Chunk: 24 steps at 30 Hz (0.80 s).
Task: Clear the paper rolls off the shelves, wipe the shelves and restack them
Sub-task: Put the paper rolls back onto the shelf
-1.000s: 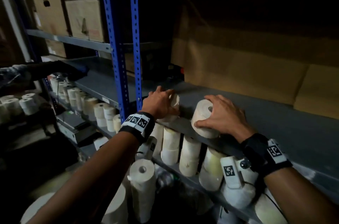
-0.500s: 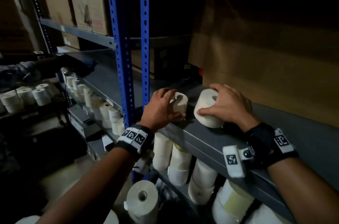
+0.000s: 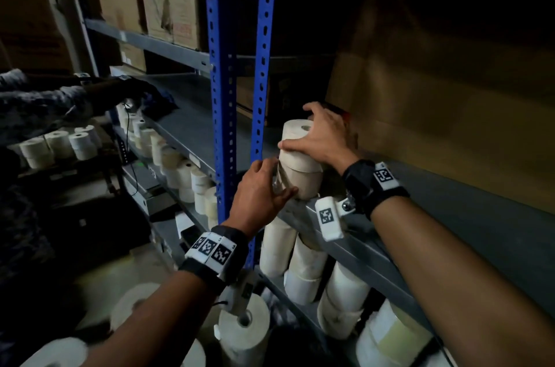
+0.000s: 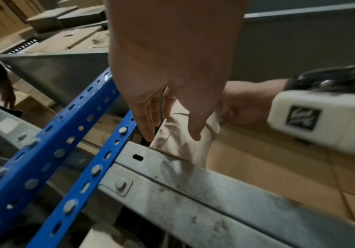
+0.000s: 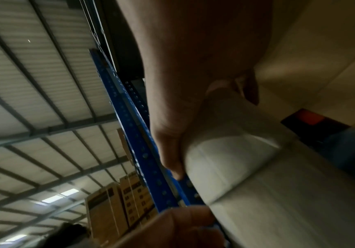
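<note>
Two cream paper rolls stand stacked on the grey shelf (image 3: 456, 216), close to its front edge and beside the blue upright (image 3: 264, 66). My right hand (image 3: 315, 138) grips the upper roll (image 3: 294, 133) from above, thumb on its front. My left hand (image 3: 270, 183) holds the lower roll (image 3: 306, 183), whose wrap is creased, between thumb and fingers. The left wrist view shows the lower roll (image 4: 185, 146) between my left hand's (image 4: 172, 127) thumb and fingers. In the right wrist view my right hand (image 5: 172, 134) wraps the upper roll (image 5: 236, 159).
Several more rolls (image 3: 300, 264) stand packed on the shelf below, with others (image 3: 180, 165) along the left bay. Brown cardboard (image 3: 450, 102) lines the back of my shelf. Another person's arm (image 3: 60, 102) reaches onto the left shelf with a dark cloth (image 3: 159, 102).
The two rolls stood side by side on the shelf; my right hand has lifted its roll onto the one under my left hand, so they now form one stack.
</note>
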{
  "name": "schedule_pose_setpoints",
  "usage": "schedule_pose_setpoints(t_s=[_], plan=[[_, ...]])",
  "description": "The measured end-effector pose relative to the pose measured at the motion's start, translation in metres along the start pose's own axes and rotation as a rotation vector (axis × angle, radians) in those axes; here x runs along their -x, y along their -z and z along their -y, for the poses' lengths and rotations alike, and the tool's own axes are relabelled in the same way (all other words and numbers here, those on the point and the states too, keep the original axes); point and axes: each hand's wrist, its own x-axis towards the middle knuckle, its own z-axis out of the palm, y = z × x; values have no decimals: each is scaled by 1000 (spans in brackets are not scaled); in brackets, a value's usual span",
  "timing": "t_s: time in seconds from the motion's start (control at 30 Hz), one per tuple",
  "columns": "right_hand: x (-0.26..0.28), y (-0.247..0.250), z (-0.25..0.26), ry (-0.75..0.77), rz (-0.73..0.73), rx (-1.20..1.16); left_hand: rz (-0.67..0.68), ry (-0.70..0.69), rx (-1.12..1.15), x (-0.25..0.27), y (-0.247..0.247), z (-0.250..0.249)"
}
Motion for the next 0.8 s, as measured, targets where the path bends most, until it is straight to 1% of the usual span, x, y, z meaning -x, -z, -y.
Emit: schedule_pose_setpoints(t_s=[0.07,0.1,0.13,0.2,0.27,0.33,0.4,0.43,0.53,0.67,0.8], plan=[[4,-4,-2,-5,-59,-11,-1,21,17,1,-4,0],[7,-3,-3,-4,-63,-36,-8,28,33,1,-5,0],[10,-1,-6,-8,-47,-113,-21,34,51,1,-7,-1],[15,1,-20,-60,25,-380,-62,54,83,0,-8,-5],[26,-1,-42,-146,106,-630,-99,89,89,-3,-8,-11],[38,-7,-63,-217,236,-794,-126,132,80,-7,-9,-16],[49,-12,-71,-209,375,-893,-146,153,65,-11,-9,-18],[52,-13,-72,-189,402,-915,-156,157,59,-13,-10,-18],[51,-16,-73,-135,377,-931,-182,149,32,-14,-11,-16],[42,-28,-77,-129,315,-884,-180,133,4,-18,-12,-13],[38,-39,-76,-147,255,-874,-170,152,-24,-24,-10,-9]])
